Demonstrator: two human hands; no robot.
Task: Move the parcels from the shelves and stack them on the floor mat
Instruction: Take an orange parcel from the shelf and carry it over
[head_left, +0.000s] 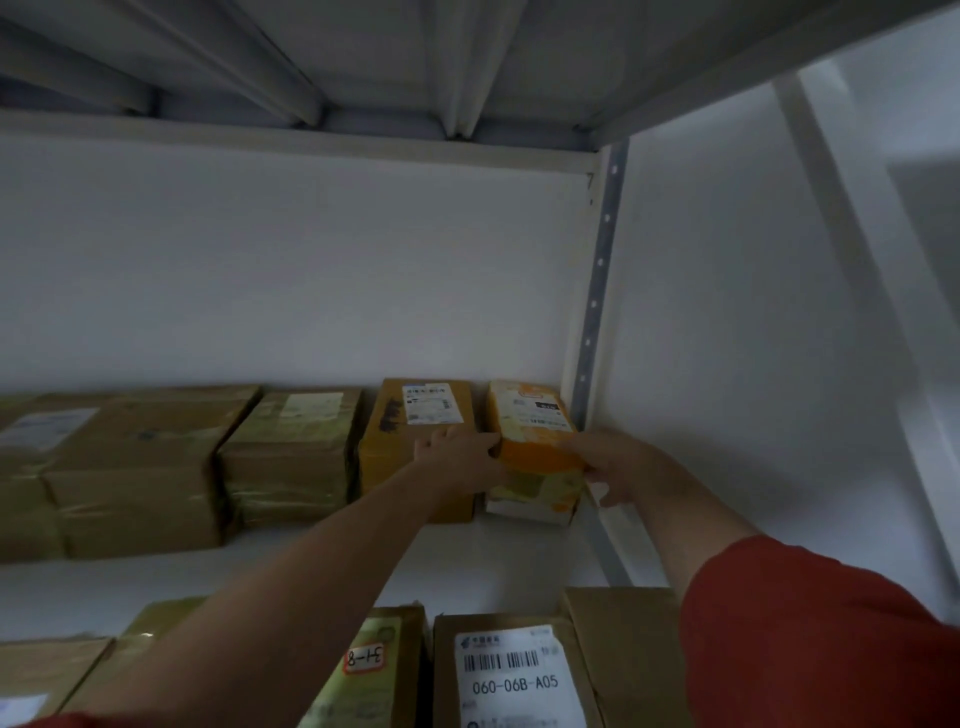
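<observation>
Metal shelf (519, 551); glossy rectangular orange parcel (535, 431)

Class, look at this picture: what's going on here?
A person in a red sleeve reaches into a shelf with both hands. The left hand and right hand hold the orange parcel by its sides at the shelf's right end, beside a brown parcel. It has not left the shelf; more parcels sit below.

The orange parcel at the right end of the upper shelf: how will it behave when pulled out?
Probably stiff: the orange parcel keeps boxy edges between the left hand and right hand. Its wrapping looks glossy and wrinkled, so possibly slippery. It sits close beside the brown parcel, so it may drag on it.
</observation>
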